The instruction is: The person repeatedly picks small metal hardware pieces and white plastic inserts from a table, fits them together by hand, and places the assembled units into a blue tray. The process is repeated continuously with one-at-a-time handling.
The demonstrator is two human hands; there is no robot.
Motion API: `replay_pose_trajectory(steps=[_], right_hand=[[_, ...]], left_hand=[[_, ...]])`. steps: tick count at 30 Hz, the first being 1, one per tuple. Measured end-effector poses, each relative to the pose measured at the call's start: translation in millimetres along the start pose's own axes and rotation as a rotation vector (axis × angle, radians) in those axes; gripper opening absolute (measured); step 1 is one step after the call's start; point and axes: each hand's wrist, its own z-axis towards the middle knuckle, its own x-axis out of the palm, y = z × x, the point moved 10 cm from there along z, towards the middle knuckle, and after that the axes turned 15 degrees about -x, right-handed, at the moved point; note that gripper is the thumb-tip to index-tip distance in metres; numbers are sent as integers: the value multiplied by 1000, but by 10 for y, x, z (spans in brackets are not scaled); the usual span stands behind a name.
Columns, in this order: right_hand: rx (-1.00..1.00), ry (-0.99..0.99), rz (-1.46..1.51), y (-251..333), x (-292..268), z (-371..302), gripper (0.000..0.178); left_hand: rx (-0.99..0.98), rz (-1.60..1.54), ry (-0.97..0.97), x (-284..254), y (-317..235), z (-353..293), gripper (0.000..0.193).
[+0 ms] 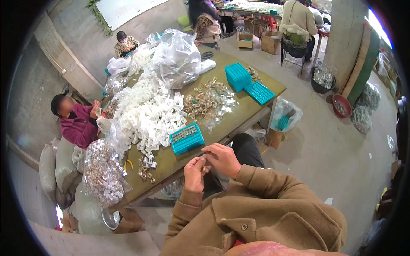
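Close together in front of my chest, just off the table's near edge, are my left hand and my right hand. Both have curled fingers, with thumb and fingertips pinched and meeting. Whatever lies between them is too small and too covered to name. Beyond them a teal rack sits on the table edge, with rows of small grey metal pieces in part of its slots. Past it spreads a pile of small tan coiled pieces, strewn with white bits. A large heap of white plastic pieces lies to its left.
Stacked teal racks and a single teal rack stand toward the table's right corner. Yellow-handled pliers lie near a bulging clear bag. A person in purple works at the left side. Below right hangs a plastic bag.
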Motion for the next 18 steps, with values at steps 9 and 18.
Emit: replay_pose_trajectory(steps=[9,18], right_hand=[[803,-69,860,-637,425,-409,16],[887,1,982,-536,720,-465,6]], left_hand=[[155,186,11,97,-171,-92,9],[424,422,-115,-131,-308,-181,7]])
